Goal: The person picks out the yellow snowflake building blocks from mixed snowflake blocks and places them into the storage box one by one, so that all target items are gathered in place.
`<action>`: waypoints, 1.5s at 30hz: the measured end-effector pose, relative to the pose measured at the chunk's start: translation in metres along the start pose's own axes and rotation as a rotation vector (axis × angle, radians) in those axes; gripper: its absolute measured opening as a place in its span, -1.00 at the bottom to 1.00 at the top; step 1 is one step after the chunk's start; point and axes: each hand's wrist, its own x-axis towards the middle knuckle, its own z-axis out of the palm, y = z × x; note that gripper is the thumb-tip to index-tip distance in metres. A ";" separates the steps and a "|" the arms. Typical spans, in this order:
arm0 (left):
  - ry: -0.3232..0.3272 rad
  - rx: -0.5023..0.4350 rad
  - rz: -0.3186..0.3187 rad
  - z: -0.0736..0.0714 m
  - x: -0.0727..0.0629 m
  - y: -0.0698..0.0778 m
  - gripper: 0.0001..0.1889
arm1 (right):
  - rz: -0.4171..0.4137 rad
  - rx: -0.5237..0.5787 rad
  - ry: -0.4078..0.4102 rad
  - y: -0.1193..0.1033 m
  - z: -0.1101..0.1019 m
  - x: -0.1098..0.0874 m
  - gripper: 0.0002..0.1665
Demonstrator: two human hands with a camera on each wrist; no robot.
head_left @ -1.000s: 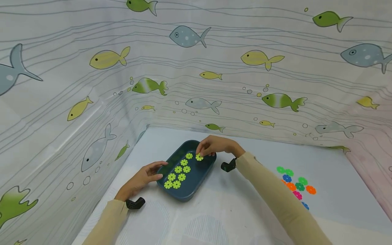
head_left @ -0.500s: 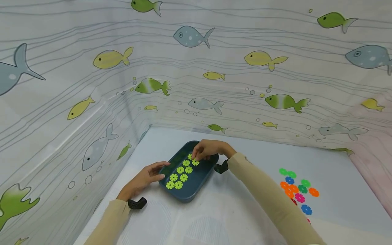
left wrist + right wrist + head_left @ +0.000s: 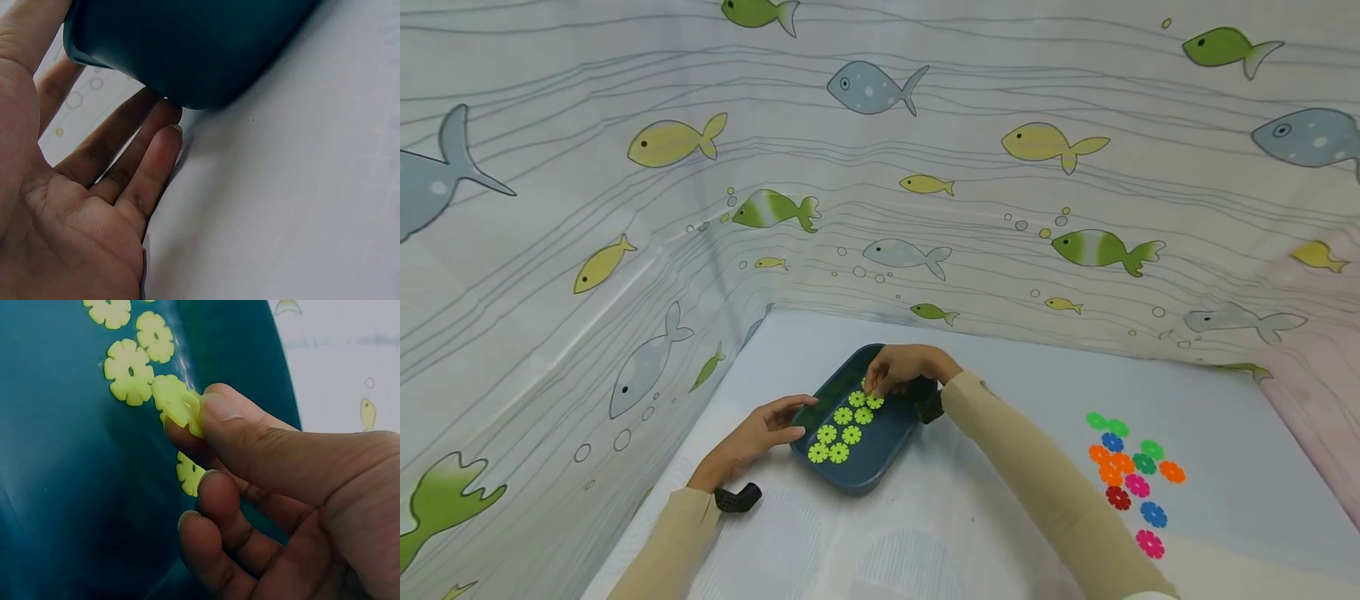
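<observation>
A dark blue oblong plastic tray (image 3: 880,479) stands on the table, with yellow-green notched interlocking discs (image 3: 838,452) lined up inside it in two rows. My right hand (image 3: 901,368) reaches over the far end and pinches one yellow-green disc (image 3: 178,403) between thumb and forefinger, close over the tray floor. Its other fingers are bent, and part of another disc (image 3: 189,474) shows behind them. At the tray's left corner, my left hand (image 3: 763,427) holds the rim with thumb and forefinger over it. Lower fingertips (image 3: 164,147) meet the outer wall (image 3: 181,56).
To the right, a loose group of discs in orange (image 3: 1172,472), green (image 3: 1152,450), blue (image 3: 1153,514), pink (image 3: 1150,543) and dark red (image 3: 1117,497) lies on the white table (image 3: 1000,533). A fish-patterned curtain (image 3: 970,225) rises behind and at the left.
My right hand has moved left and slightly down with its disc, bringing it to the row's end. The left hand stays at the tray's corner. More loose discs show beside the right sleeve.
</observation>
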 end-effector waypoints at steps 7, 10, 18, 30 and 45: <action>0.008 -0.005 -0.013 0.001 0.000 0.001 -0.44 | 0.000 0.009 -0.001 0.003 0.003 0.008 -0.83; 0.008 -0.006 -0.013 0.001 0.000 0.000 -0.44 | 0.007 0.000 -0.007 0.005 0.004 0.009 -0.82; 0.005 -0.005 -0.002 -0.001 0.000 0.000 -0.46 | 0.001 -0.029 -0.003 0.003 0.002 0.012 -0.82; -0.006 0.002 0.013 0.001 0.000 0.002 -0.44 | -0.012 0.029 -0.006 0.005 -0.001 0.020 -0.81; -0.015 -0.005 0.020 -0.001 0.001 -0.002 -0.44 | 0.038 -0.148 0.007 0.004 0.006 0.026 -0.88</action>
